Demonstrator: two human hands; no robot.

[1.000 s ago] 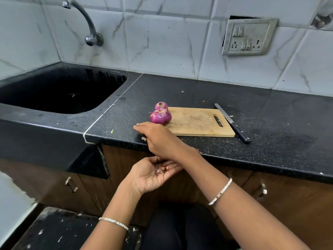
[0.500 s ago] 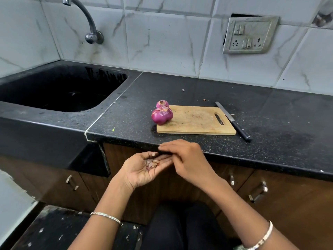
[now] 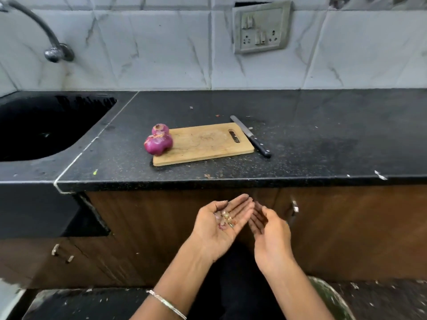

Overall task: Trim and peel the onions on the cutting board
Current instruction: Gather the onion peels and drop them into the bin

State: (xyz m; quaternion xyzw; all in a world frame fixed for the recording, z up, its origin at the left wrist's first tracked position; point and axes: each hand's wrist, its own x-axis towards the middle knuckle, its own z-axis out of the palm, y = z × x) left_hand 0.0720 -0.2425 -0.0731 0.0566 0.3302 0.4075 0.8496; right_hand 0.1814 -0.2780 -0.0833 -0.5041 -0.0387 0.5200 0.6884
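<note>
I am looking at two purple onions (image 3: 158, 141) sitting touching each other at the left end of the cutting board (image 3: 203, 144), the nearer one hanging over the board's left edge, the smaller one behind it toward the wall. Both are showing glossy purple flesh with trimmed tops, so I am judging the trimming and peeling to be largely done, though I cannot tell whether their far sides are fully clean. The knife (image 3: 250, 136) is lying on the worktop (image 3: 323, 139) just beside the board's right edge, in nobody's grip, blade pointing toward the wall. Out from there, below the worktop's front edge, my left hand (image 3: 221, 221) is lying palm up with fingers straight and together, cupping a small pile of peel scraps (image 3: 225, 219). My right hand (image 3: 269, 229) is hanging just beside it, fingers loosely bent and holding nothing, its fingertips close to the left hand's. A few flecks are sitting along the worktop's front edge. What I am reckoning is left: gathering those last bits and throwing the scraps away. The sink (image 3: 46, 125) is sitting at the worktop's left end.
</note>
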